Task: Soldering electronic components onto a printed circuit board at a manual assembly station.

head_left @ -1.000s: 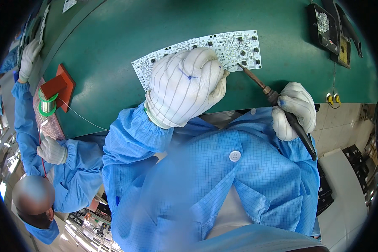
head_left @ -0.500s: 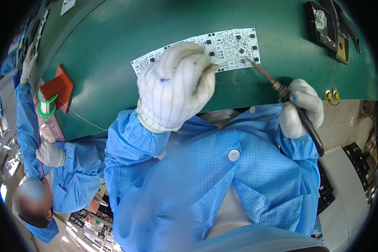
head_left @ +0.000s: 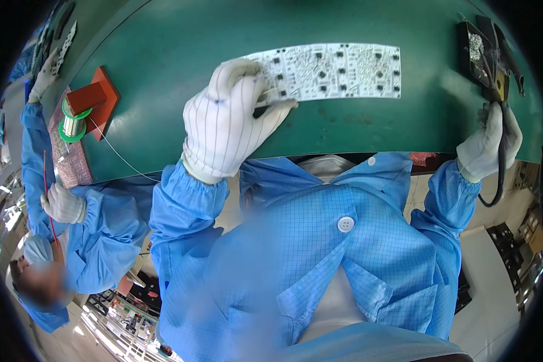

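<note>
A long white circuit board panel (head_left: 368,72) with small black components lies on the green table in front of me. My left hand (head_left: 226,114), in a striped white glove, grips its left end. The fingers curl over the board and the thumb stretches along its front edge; the fingertips are partly hidden. At the right, my gloved right hand (head_left: 490,142) is closed around the black handle of a soldering iron (head_left: 495,95). The iron points away from me to a black holder tray (head_left: 464,45) with curly metal shavings (head_left: 476,47); its tip is hard to make out there.
Left of me a green spool of solder wire (head_left: 73,128) sits on a red-brown stand (head_left: 105,99), its strand trailing towards me. Bubble wrap (head_left: 72,163) lies beside it. Further left, a co-worker's gloved hand (head_left: 44,81) holds a white strip; the other (head_left: 63,204) is near a red cord.
My right hand has carried the soldering iron from beside the board to the holder at the right. The board has shifted right, and my left hand has moved to its left end.
</note>
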### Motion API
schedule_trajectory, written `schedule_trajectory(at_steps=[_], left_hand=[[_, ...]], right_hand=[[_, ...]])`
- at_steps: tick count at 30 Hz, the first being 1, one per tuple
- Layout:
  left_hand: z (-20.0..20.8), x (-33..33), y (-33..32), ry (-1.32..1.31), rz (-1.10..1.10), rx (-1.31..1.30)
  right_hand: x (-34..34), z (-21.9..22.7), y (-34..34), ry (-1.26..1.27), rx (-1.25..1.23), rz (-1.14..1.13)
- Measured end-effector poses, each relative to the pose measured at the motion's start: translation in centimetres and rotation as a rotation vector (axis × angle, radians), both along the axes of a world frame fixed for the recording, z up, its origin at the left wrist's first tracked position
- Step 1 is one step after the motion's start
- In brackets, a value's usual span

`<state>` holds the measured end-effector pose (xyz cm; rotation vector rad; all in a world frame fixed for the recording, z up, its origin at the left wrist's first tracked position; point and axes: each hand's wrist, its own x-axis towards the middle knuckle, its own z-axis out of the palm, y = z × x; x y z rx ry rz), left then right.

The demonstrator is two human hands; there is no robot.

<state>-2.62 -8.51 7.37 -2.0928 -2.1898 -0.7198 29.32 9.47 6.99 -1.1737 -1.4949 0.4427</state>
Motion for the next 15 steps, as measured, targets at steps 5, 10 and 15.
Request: schedule_trajectory(at_steps=[5,10,15], left_hand=[[-1.4,-1.3,2.7,0.093,-0.029,0.054],[-1.5,-1.5,4.0,0.088,-0.084,0.328],[-2.3,-0.3,4.0,0.044,-0.112,0.306]], right_hand=[[-5.1,0.4,-4.3,0.054,-0.16,0.415],[-8.3,-0.1,-5.4,-0.18,-0.038,0.763],[-8.2,-0.2,-5.3,-0.209,0.003,0.793]])
